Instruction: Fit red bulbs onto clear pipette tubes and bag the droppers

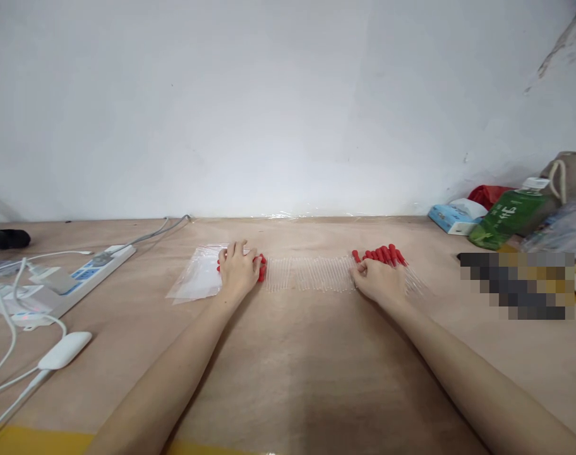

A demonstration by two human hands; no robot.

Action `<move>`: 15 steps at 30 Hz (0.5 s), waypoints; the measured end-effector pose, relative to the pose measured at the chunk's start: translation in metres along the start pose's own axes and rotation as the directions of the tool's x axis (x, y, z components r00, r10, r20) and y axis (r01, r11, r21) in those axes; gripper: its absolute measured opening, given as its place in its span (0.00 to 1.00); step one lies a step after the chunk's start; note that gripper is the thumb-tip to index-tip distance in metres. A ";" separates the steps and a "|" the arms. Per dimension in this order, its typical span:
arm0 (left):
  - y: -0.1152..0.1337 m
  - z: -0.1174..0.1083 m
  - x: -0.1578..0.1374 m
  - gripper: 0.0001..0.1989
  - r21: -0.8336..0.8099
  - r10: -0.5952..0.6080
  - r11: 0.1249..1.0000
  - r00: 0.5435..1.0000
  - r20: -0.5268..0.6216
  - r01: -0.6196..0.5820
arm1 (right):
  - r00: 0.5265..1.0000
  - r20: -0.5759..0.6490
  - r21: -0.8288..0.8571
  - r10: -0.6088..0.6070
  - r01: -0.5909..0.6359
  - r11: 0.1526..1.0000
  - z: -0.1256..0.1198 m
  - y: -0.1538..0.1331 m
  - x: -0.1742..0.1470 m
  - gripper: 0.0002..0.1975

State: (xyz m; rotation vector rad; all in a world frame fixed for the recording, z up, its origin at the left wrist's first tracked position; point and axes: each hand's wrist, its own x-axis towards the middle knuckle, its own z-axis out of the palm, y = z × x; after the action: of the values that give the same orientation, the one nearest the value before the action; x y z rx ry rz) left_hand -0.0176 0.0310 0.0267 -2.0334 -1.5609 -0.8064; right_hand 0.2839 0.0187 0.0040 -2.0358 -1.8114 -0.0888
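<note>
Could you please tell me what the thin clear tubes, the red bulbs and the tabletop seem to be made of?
Thin clear tubes: glass or hard plastic, glossy, transparent with bright edges. Rounded red bulbs: probably rubber or plastic, smooth, evenly coloured. Brown tabletop: likely wood, faintly grained, satin.

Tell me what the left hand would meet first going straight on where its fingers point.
Past some bare tabletop, the left hand would probably meet the wall, or the clear film at its foot; depth is hard to judge.
</note>
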 end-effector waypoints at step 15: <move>0.000 0.013 0.000 0.06 -0.079 -0.024 0.997 0.997 -0.079 0.018 | 0.991 0.103 -0.034 0.082 -0.079 0.996 -0.004 -0.003 0.000 0.13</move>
State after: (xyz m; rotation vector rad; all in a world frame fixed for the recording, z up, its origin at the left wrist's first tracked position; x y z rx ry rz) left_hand -0.0150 0.0395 0.0171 -2.0161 -1.5311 -0.9597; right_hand 0.2818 0.0180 0.0083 -2.1687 -1.7960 0.0149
